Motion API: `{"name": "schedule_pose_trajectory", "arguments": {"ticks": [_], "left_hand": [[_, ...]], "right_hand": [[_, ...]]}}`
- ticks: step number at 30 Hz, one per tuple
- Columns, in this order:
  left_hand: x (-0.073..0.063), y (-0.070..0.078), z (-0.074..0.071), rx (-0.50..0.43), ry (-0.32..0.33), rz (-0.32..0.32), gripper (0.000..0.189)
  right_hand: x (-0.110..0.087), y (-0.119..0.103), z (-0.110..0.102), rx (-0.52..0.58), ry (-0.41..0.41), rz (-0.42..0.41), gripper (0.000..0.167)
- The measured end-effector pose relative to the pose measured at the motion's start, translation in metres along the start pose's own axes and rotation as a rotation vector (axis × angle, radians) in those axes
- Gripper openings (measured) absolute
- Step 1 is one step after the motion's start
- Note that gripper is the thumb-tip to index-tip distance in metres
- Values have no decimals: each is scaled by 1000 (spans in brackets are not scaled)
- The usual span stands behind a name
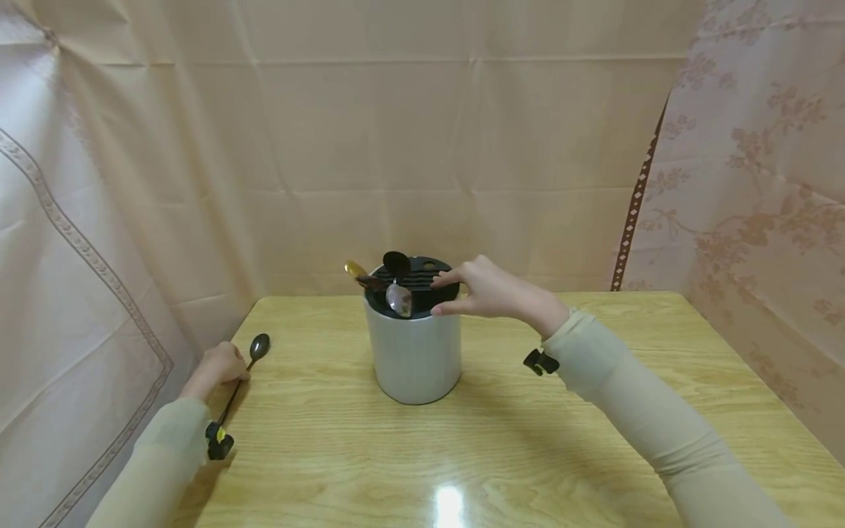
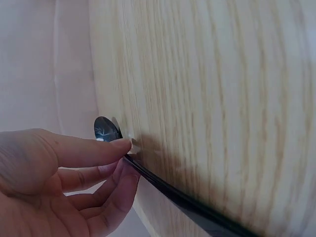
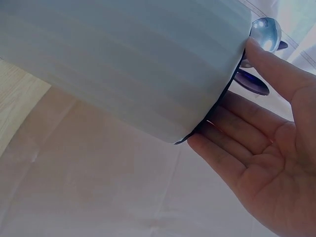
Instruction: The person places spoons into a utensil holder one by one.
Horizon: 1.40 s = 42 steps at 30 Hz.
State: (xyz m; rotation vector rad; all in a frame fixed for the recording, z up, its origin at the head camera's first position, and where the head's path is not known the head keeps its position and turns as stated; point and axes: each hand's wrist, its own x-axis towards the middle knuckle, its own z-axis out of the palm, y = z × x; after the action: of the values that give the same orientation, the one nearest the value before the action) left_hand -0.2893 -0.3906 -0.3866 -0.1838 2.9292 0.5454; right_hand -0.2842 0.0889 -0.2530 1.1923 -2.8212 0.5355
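At the table's left side my left hand (image 1: 223, 364) pinches a dark, long-handled spoon (image 1: 260, 346) between thumb and fingers. Its bowl points away from me, and in the left wrist view the handle (image 2: 173, 193) runs back close over the wood. My right hand (image 1: 488, 290) is at the right side of the top of a white, round utensil holder (image 1: 417, 359), fingers extended over the black slotted lid (image 1: 416, 277) and thumb by the front rim. In the holder stand a silver spoon (image 1: 399, 299), a black spoon (image 1: 396, 262) and a gold one (image 1: 354, 268).
The light wooden table (image 1: 317, 440) carries the holder near its middle. Beige cloth (image 1: 409, 132) hangs behind the table's back edge. Patterned curtains (image 1: 759, 220) flank it on both sides. Another dark utensil head (image 1: 372, 282) leans left from the holder.
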Motion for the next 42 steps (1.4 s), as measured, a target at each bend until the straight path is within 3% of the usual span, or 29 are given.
{"name": "schedule_pose_trajectory", "arguments": {"ticks": [16,26,42], "left_hand": [[1,-1,0,-66,-63,-49,19],[0,0,2,-162,-85,-7,16],[0,3,0,-159,-39,-8,15]], "right_hand": [[-1,-2,0,27,-11,21,52],[-1,-2,-1,19,-11,21,53],[0,0,-1,16,-8,5,52]]}}
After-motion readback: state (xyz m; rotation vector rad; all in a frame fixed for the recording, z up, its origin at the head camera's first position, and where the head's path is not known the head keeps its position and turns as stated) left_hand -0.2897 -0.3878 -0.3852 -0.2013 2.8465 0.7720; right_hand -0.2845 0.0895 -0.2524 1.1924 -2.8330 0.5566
